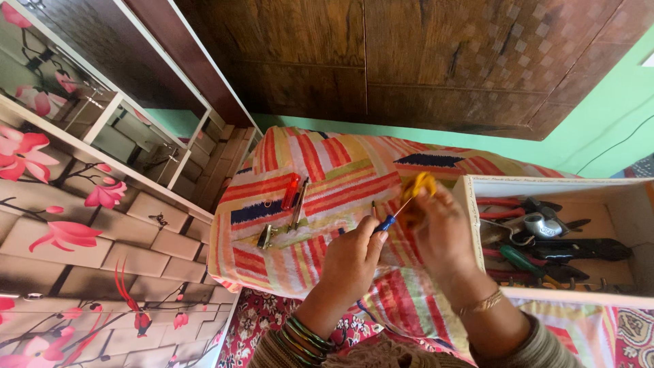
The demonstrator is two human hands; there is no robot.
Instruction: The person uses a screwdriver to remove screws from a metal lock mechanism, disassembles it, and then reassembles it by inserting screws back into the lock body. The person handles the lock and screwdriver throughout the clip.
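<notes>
L hand (351,262) gripping blue-handled screwdriver (390,220), tip into yellow part (417,188) pinched in R hand (443,235), just left of tool box (470,204). Step, judged: driving screw. Next needs steady axial pressure, part held firm.

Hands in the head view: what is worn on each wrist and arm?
Left hand: a stack of green and dark bangles at the wrist. Right hand: one thin gold bangle. Both forearms end in brownish knitted sleeves. No gloves.
</notes>
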